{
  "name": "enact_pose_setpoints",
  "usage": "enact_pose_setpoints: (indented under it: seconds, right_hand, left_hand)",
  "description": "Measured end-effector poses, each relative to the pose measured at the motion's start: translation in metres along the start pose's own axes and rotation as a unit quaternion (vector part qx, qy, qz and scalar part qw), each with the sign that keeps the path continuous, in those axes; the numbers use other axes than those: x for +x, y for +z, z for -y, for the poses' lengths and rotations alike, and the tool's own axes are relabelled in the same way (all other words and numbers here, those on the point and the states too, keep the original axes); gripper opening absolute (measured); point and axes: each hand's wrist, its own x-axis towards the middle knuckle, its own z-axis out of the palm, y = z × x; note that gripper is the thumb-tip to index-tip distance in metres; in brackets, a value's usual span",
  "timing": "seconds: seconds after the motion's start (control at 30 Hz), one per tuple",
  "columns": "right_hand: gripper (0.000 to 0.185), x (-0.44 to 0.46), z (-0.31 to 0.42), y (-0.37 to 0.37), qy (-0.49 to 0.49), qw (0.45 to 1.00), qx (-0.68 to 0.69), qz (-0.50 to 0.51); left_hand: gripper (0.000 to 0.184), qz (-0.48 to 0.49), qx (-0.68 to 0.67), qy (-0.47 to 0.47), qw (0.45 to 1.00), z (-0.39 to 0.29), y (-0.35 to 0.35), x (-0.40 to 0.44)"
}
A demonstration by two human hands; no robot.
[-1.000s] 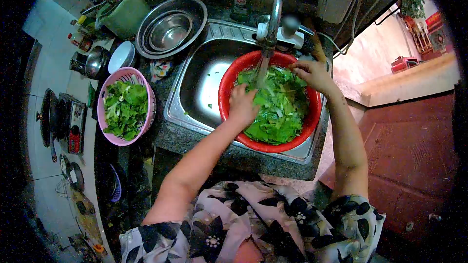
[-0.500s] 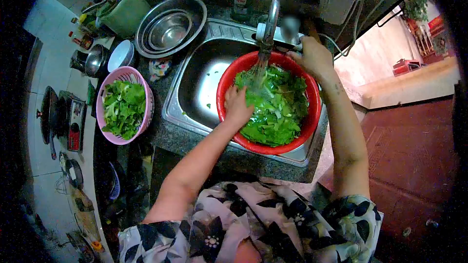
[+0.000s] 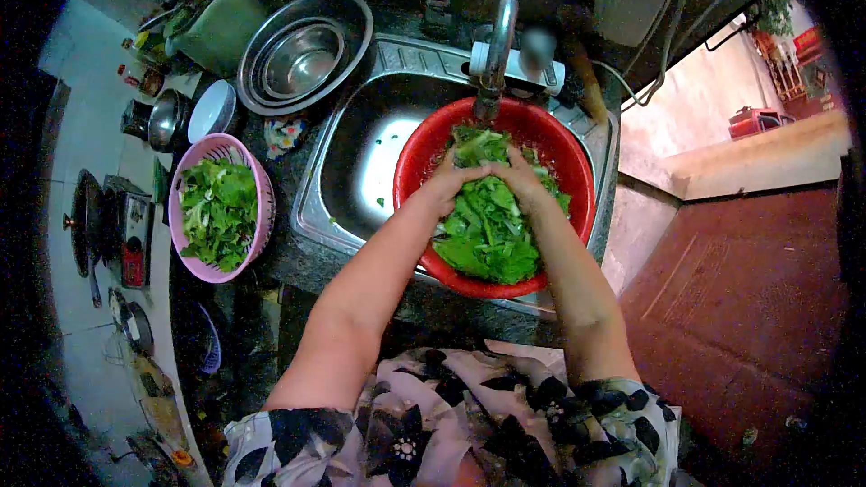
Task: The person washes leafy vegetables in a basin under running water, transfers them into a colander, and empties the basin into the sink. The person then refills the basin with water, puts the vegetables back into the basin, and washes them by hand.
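Observation:
Chopped leafy greens [image 3: 492, 234] fill much of a red basin [image 3: 582, 180] that stands in the right part of the sink. My left hand [image 3: 448, 185] and my right hand [image 3: 516, 179] meet over the basin, thumbs close together, with fingers wrapped round a bunch of the greens between them. The faucet [image 3: 505, 27] hangs just beyond my hands, over the basin's far side; no clear stream of water shows from it. Fingertips are partly hidden among the leaves.
Left of the sink [image 3: 347, 162] is a pink basket [image 3: 264, 207] of greens. Nested metal bowls [image 3: 307, 59], a light blue bowl [image 3: 213, 112] and a patterned cloth [image 3: 285, 133] lie behind it. A bottle [image 3: 439, 0] stands behind the sink.
My right hand has come down from beside the faucet into the basin. My left hand has joined it round the greens. The stream of water seen earlier no longer shows.

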Motion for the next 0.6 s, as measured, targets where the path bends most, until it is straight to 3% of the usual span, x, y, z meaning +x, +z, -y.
enact_pose_setpoints:
  seconds: [0.03,0.1,0.17,0.23,0.33,0.37,0.4,0.47,0.5,0.53,0.57,0.6]
  right_hand:
    - [0.050,-0.016,0.027,0.005,0.006,0.998,0.050,0.031]
    - [0.040,-0.035,0.062,0.002,-0.005,0.998,0.021,0.053]
    - [0.032,-0.051,0.094,-0.002,-0.010,0.998,-0.005,0.061]
    - [0.034,-0.063,0.111,-0.010,-0.077,0.992,-0.031,0.099]
    - [0.040,-0.062,0.114,-0.028,-0.195,0.960,-0.150,0.131]
    - [0.041,-0.061,0.112,-0.030,-0.241,0.944,-0.186,0.124]
    - [0.042,-0.059,0.108,-0.032,-0.286,0.925,-0.221,0.117]
    - [0.053,-0.055,0.084,-0.033,-0.264,0.883,-0.377,0.090]
    - [0.056,-0.064,0.078,-0.023,-0.239,0.848,-0.467,0.082]
    - [0.060,-0.069,0.072,-0.015,-0.211,0.803,-0.552,0.074]
    - [0.068,-0.066,0.063,-0.010,-0.138,0.700,-0.681,0.165]
    - [0.069,-0.063,0.060,-0.011,-0.127,0.687,-0.699,0.156]
  left_hand:
    - [0.069,0.025,0.022,-0.002,0.999,-0.007,0.000,-0.007]
    - [0.067,0.096,0.039,0.024,0.994,-0.023,0.004,-0.024]
    - [0.065,0.097,0.121,0.057,0.986,-0.042,0.009,-0.041]
    - [0.061,0.069,0.184,0.059,0.979,-0.071,0.029,-0.072]
    - [0.056,0.090,0.399,0.142,0.901,-0.077,0.018,-0.071]
    - [0.053,0.099,0.422,0.212,0.876,-0.072,0.011,-0.065]
    - [0.053,0.080,0.508,0.267,0.815,-0.064,0.003,-0.061]
    - [0.052,0.039,0.656,0.364,0.661,-0.048,-0.008,-0.060]
    - [0.052,0.071,0.725,0.282,0.624,-0.046,-0.007,-0.062]
    - [0.051,0.098,0.809,0.216,0.538,-0.037,-0.006,-0.063]
    - [0.049,0.110,0.837,0.187,0.502,-0.024,-0.007,-0.068]
    - [0.048,0.121,0.863,0.158,0.464,-0.014,-0.009,-0.070]
